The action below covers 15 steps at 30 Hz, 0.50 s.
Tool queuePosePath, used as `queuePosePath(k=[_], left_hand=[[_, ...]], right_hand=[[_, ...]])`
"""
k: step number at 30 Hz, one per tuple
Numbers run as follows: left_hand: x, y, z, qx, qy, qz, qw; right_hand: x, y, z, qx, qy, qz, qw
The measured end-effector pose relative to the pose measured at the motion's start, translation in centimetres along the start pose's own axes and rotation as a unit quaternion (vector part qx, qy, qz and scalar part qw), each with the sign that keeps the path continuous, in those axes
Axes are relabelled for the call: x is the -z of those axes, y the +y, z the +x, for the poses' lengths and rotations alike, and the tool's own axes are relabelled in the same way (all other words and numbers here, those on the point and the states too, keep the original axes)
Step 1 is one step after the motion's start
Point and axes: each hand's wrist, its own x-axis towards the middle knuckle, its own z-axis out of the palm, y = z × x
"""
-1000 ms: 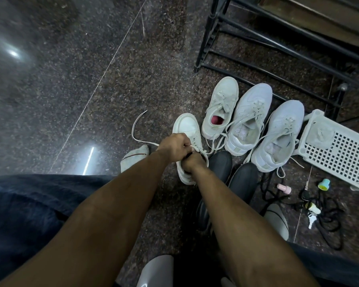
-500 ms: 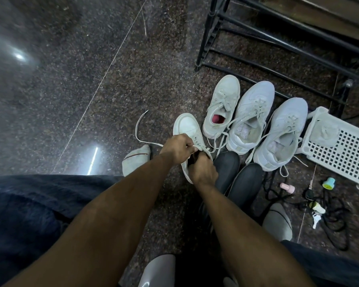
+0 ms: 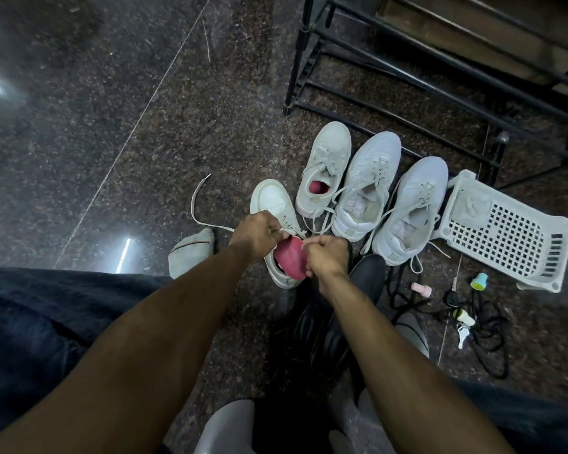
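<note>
A white sneaker point(image 3: 271, 199) with a pink insole point(image 3: 289, 258) lies on the dark stone floor in front of me. My left hand point(image 3: 256, 234) pinches its white lace point(image 3: 197, 204) at the left side of the opening; the lace's loose end trails off to the left. My right hand point(image 3: 325, 257) is curled at the right side of the opening and pinches the other lace strand. The two hands are a little apart over the shoe's opening.
Three more white sneakers point(image 3: 368, 188) stand in a row to the right. Black shoes point(image 3: 368, 273) lie below them. A black metal rack point(image 3: 407, 70) stands behind, a white plastic basket point(image 3: 505, 231) lies tipped at right, with black cords point(image 3: 486, 329) and small bottles nearby.
My hands have drawn apart, the right one moving right and toward me. The sneaker's pink insole, hidden before, now shows between them.
</note>
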Motion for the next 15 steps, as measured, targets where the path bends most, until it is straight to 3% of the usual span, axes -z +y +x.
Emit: queuePosePath(k=[4, 9, 12, 15], left_hand=[[0.2, 0.9, -0.4, 0.017, 0.007, 0.007, 1.000], [-0.2, 1.6, -0.8, 0.056, 0.028, 0.001, 0.998], [-0.7, 1.7, -1.4, 0.077, 0.034, -0.020, 0.996], [-1.1, 1.5, -1.9, 0.078, 0.044, -0.034, 0.995]], right_hand=[[3.4, -0.7, -0.1, 0.056, -0.002, -0.111, 0.992], [7.2, -1.1, 0.2, 0.065, -0.088, -0.326, 0.939], [7.2, -0.9, -1.0, 0.093, -0.105, -0.474, 0.870], [5.4, 0.1, -2.3, 0.181, -0.062, -0.584, 0.789]])
